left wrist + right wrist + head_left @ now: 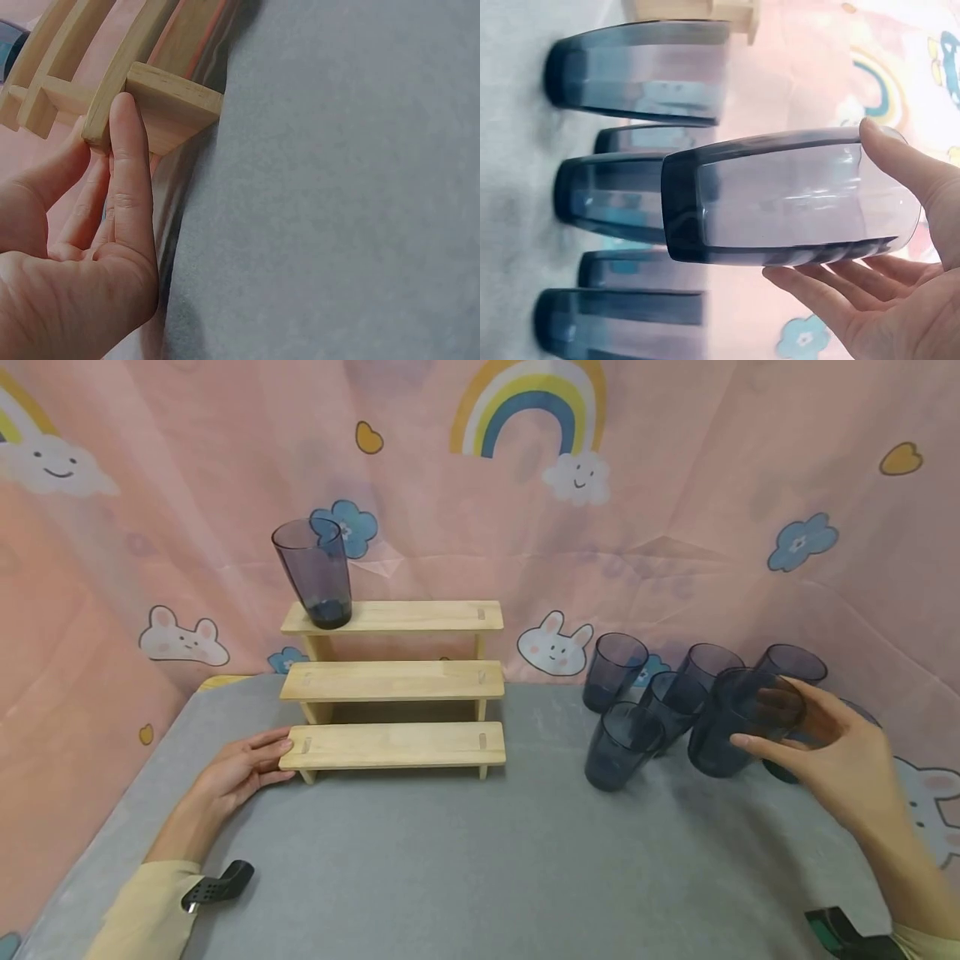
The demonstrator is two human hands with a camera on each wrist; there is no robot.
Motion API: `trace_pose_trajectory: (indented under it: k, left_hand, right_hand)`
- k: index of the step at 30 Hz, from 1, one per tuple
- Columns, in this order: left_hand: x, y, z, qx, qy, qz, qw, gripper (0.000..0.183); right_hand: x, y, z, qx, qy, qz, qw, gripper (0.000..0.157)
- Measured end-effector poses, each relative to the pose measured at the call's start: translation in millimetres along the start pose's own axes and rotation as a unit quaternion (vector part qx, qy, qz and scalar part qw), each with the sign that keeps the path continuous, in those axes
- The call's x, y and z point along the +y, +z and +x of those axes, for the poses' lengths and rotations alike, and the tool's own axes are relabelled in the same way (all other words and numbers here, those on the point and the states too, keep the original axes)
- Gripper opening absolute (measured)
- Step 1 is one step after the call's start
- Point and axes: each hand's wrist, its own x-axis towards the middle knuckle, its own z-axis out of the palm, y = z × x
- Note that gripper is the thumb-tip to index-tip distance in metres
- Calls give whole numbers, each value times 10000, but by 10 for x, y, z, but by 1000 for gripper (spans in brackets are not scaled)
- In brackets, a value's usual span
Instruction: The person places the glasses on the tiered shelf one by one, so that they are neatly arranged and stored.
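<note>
Glass (772, 199) in right fingers (814, 294), mouth up, long axis near vertical

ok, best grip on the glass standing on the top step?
Wrap thumb and fingers around the upper body of the glass, just below the rim, coming in from the right. It stands mouth up at the left end of the top step, with no other glass beside it. The walls widen from base to rim, so a grip there should resist slipping.
</note>
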Motion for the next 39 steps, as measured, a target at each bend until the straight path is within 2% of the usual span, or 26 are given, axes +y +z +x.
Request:
trace_pose_trajectory:
  k: [10,17,20,39]
  left_hand:
    - [24,21,-12,-39,-7,75,10000,69]
    - [22,10,1,-11,-16,181,9998,75]
    - [23,17,-1,18,-23,178,9998,76]
    - [12,4,6,20,-38,157,9999,75]
  right_hand:
    - [-282,-44,197,-114,74,-524,9985,91]
    - [-429,56,253,-100,75,278,9995,87]
    - [-490,109,289,-148,-26,466,9988,85]
    - [-827,568,585,-597,-580,860,9928,80]
